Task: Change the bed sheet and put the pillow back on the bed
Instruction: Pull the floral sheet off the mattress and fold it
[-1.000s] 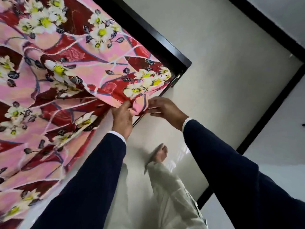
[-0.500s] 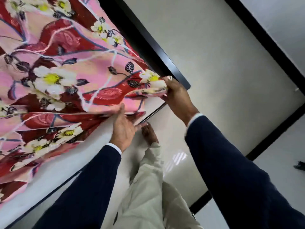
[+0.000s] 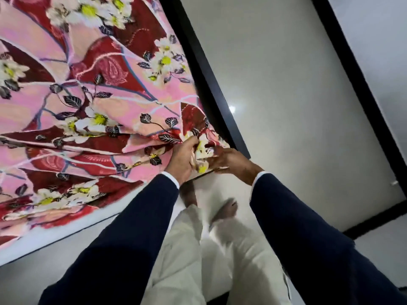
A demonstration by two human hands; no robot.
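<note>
Pink floral sheet [image 3: 94, 111] spread on bed, corner bunched at black frame [image 3: 211, 84] corner. Left hand [image 3: 181, 160] and right hand [image 3: 229, 160] both grip that bunch. Risk: uneven pull drags far side off, slack wrinkles. Pillow not visible.

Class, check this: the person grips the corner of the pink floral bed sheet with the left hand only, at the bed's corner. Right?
Not quite. The head view shows both hands gripping it: the left hand and the right hand bunch the corner of the pink floral bed sheet at the bed's corner.
</note>
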